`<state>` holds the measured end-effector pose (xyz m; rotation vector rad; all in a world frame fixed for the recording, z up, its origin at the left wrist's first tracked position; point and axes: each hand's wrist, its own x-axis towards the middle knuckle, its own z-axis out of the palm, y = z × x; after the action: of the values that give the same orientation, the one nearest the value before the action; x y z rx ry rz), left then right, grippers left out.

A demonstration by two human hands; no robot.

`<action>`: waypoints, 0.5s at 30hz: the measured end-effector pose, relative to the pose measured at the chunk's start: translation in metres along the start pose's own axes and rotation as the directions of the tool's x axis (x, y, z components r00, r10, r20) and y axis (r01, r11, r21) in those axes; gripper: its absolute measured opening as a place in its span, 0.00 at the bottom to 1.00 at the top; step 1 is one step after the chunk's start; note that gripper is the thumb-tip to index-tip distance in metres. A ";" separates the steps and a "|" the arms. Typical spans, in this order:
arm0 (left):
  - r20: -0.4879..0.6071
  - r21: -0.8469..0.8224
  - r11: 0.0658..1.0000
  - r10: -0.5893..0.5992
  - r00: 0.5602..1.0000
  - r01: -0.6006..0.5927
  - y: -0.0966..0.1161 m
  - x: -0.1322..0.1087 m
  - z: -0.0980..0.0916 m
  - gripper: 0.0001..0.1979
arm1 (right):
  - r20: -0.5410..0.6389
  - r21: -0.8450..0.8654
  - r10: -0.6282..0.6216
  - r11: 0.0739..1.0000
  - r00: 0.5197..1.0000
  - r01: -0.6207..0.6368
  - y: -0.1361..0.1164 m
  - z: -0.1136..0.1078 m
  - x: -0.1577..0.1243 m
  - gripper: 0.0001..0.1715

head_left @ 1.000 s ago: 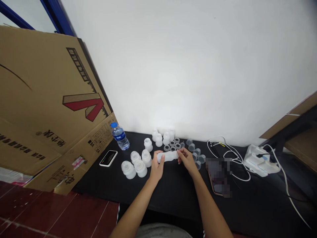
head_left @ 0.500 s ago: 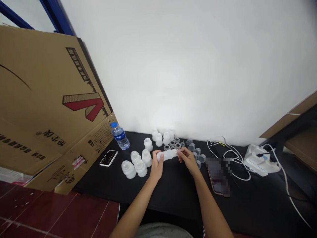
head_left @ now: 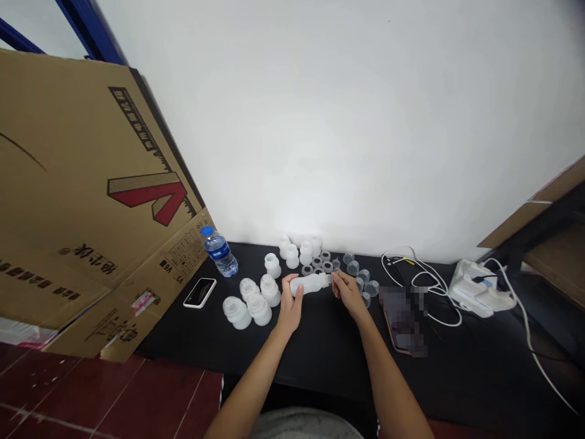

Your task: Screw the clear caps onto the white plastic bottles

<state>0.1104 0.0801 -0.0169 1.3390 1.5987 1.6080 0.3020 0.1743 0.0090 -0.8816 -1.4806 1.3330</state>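
Note:
My left hand point(head_left: 291, 305) is wrapped round a small white plastic bottle point(head_left: 311, 283), which lies nearly level with its neck to the right. At that neck, the fingers of my right hand point(head_left: 347, 292) pinch a small clear nipple-like piece point(head_left: 328, 279), partly hidden by the fingertips. Behind the held bottle lie several translucent rings point(head_left: 327, 267), and several clear domed caps point(head_left: 372, 288) sit beyond my right hand. Left of my left hand stand several capped white bottles point(head_left: 259, 309). More white bottles without caps point(head_left: 273, 266) are by the wall.
A water bottle point(head_left: 220, 252) and a white phone-like device point(head_left: 200, 292) are at the left of the black table point(head_left: 320, 360). To the right lie a blurred phone point(head_left: 402, 323), white cables point(head_left: 429, 280) and a white power strip point(head_left: 479, 289). A large cardboard box point(head_left: 91, 201) leans at left.
My right hand has shifted slightly right, and the clear piece at the bottle's neck shows more. My left hand keeps its hold on the bottle. The view has shifted a little.

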 end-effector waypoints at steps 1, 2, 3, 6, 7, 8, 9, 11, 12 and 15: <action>-0.017 -0.001 1.000 0.008 1.000 -0.008 -0.001 0.000 0.000 0.26 | 0.009 -0.003 0.003 1.000 1.000 -0.003 0.001 0.000 0.000 0.35; -0.031 -0.003 1.000 0.018 0.999 -0.018 -0.001 0.000 0.001 0.27 | 0.013 0.001 0.016 1.000 1.000 -0.016 0.001 0.001 0.000 0.36; -0.040 -0.006 1.000 0.027 0.999 -0.027 -0.002 -0.001 0.001 0.27 | 0.014 0.021 0.040 0.999 0.999 -0.040 0.002 0.002 0.000 0.36; -0.028 -0.020 0.999 0.038 0.999 -0.038 -0.002 -0.002 0.002 0.27 | 0.011 0.112 0.107 0.988 0.994 -0.107 0.004 0.005 0.000 0.38; -0.024 -0.020 0.999 0.037 0.999 -0.038 -0.002 -0.002 0.002 0.27 | 0.009 0.129 0.113 0.985 0.994 -0.113 0.004 0.005 0.000 0.38; -0.023 -0.017 0.999 0.036 0.999 -0.036 -0.002 -0.003 0.002 0.27 | 0.004 0.136 0.110 0.985 0.994 -0.110 0.005 0.006 0.000 0.38; -0.027 -0.014 0.999 0.035 0.999 -0.035 -0.002 -0.003 0.001 0.27 | -0.008 0.134 0.104 0.986 0.995 -0.102 0.004 0.006 0.000 0.38; -0.050 -0.013 0.999 0.037 0.998 -0.038 -0.003 -0.002 0.002 0.27 | -0.043 0.124 0.091 0.989 0.995 -0.085 0.004 0.006 0.001 0.35; -0.064 -0.013 0.999 0.041 0.997 -0.042 -0.003 -0.002 0.002 0.27 | -0.060 0.122 0.085 0.990 0.995 -0.077 0.003 0.006 0.001 0.32; -0.088 -0.007 0.999 0.050 0.995 -0.051 -0.003 0.000 0.002 0.27 | -0.029 0.139 0.054 0.989 0.998 -0.049 -0.001 0.006 0.000 0.27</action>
<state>0.1112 0.0812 -0.0201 1.3305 1.6176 1.7249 0.2968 0.1719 0.0102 -0.8530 -1.3315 1.4345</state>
